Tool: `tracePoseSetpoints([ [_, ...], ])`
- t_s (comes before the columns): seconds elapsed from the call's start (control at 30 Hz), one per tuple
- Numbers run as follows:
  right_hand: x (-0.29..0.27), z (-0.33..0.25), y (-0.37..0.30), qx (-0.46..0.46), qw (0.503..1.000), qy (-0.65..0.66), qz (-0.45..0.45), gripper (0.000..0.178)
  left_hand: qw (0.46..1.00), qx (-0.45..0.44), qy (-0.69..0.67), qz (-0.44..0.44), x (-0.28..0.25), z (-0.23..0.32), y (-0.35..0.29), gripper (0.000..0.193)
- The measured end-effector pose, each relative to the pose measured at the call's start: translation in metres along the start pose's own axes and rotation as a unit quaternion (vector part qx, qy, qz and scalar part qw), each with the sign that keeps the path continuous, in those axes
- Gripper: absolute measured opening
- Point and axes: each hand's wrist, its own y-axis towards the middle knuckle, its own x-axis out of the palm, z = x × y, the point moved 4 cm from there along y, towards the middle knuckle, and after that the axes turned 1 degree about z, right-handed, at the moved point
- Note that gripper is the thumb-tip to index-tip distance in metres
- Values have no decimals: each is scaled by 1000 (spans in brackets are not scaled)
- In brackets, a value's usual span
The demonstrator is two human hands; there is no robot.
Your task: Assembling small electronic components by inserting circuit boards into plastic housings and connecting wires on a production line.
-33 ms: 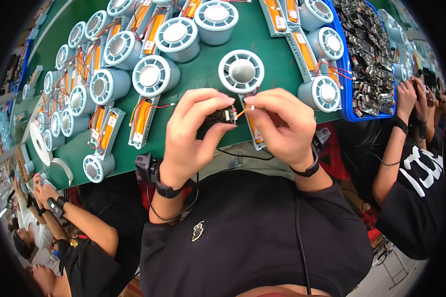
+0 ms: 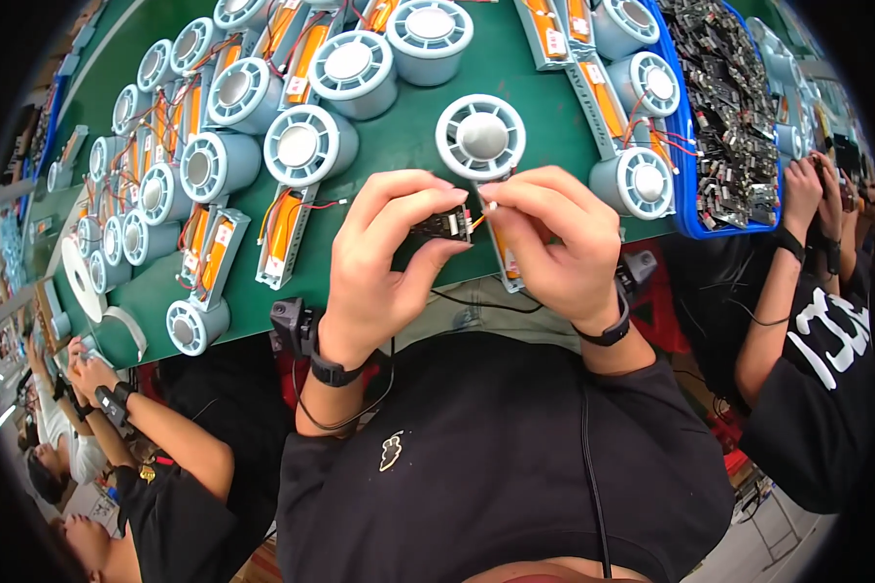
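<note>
The left hand (image 2: 379, 257) has its thumb and fingers closed on the black board (image 2: 449, 225), which sits at its 2 o'clock, between the hands above the desk (image 2: 408, 136). The board's socketed edge points to about 3 o'clock, at the right fingertips; its visible part runs roughly from 9 to 3, though the fingers cover too much to tell the full long axis.

Just beside that edge, an orange wire (image 2: 479, 222) slants up toward 1 o'clock; whether it joins the board I cannot tell. Its white tip (image 2: 491, 206) is at the right fingertips, nearer the right hand than the left.

Beyond, the fan (image 2: 481, 138) lies at 12 o'clock from the gap, its holder (image 2: 509, 262) running nearly 12 to 6, tail leaning toward 5, partly behind the right hand (image 2: 566, 248), which pinches at the white tip toward 10 o'clock.
</note>
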Motion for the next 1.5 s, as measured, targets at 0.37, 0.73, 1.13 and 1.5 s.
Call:
tracePoseSetpoints([
  [0.37, -1, -3, 14, -195, 974, -102, -52, 23, 1000, 21, -16, 3, 3, -1, 6, 41],
  [0.73, -12, 1, 12, -241, 960, -129, -55, 23, 1000, 27, 4, -8, 6, 2, 6, 41],
  [1.13, -8, -4, 3, -193, 970, -144, -31, 22, 997, 56, 44, -2, 4, 10, 8, 39],
  [1.5, -1, -4, -6, -107, 993, -58, 0, 17, 967, 163, 138, 136, 22, 15, -8, 40],
])
